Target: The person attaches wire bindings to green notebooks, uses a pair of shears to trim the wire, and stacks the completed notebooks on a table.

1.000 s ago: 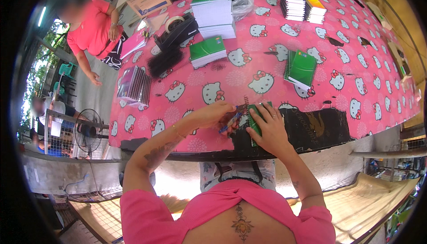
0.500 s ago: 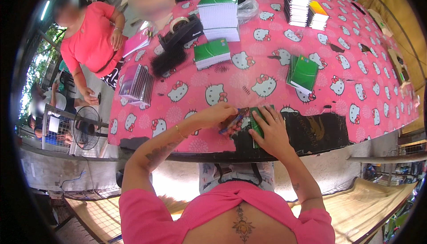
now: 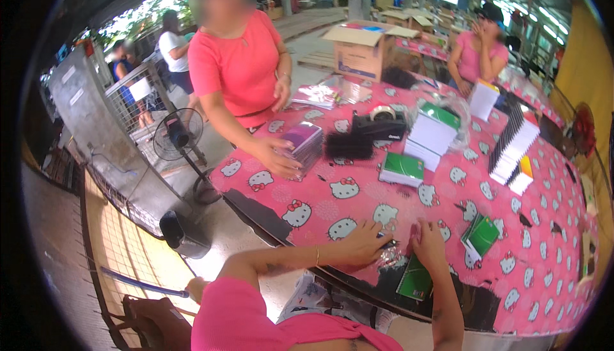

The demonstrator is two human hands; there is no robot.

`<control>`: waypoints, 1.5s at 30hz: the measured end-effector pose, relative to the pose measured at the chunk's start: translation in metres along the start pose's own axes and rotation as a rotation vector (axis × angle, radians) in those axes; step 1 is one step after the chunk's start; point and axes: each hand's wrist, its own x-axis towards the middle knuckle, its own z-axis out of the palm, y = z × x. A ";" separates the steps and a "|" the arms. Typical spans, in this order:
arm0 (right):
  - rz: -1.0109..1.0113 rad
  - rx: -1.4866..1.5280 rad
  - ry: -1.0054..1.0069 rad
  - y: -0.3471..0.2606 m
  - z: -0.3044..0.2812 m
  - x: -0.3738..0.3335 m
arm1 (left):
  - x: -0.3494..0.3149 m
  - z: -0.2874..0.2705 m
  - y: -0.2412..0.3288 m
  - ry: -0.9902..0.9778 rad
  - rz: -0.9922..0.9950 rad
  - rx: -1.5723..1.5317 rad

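My left hand [image 3: 363,243] is over the near part of the table, its fingers curled by a small dark and bluish thing [image 3: 385,245] that I cannot name. Beside it lies a shiny, crumpled-looking patch [image 3: 390,259], too blurred to tell. My right hand [image 3: 427,241] is raised a little to the right, fingers drawn together; whatever they hold, if anything, is hidden. Under my right wrist a green spiral notebook [image 3: 414,282] lies on the dark bare patch at the table edge. Two more green notebooks [image 3: 481,236] lie farther right.
Across the pink patterned table [image 3: 345,207], a co-worker's hand [image 3: 279,158] touches a stack of purple notebooks [image 3: 303,139]. Green notebook stacks [image 3: 401,169], a tape dispenser [image 3: 382,125], a black brush [image 3: 348,147] and tall spiral notebook stacks [image 3: 513,140] stand beyond. A fan [image 3: 179,130] is left.
My view has swung up and left. My right hand has lifted off the green notebook. The co-worker has come to the table and laid a hand on the purple notebooks.
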 end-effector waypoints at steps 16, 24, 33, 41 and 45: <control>-0.233 -0.004 0.046 0.013 0.057 0.063 | -0.024 0.014 -0.002 0.265 -0.034 -0.153; -0.049 -0.240 -0.170 -0.079 -0.022 -0.111 | -0.019 0.014 0.002 0.271 -0.203 -0.056; -0.248 -0.227 -0.257 -0.081 -0.008 -0.150 | -0.019 0.019 -0.001 0.358 -0.211 -0.020; 0.046 0.590 0.169 -0.087 -0.054 -0.108 | -0.037 -0.006 0.041 0.442 0.041 -1.269; 0.129 0.767 0.170 -0.097 -0.051 -0.095 | -0.046 -0.002 0.047 -0.002 -0.179 -1.266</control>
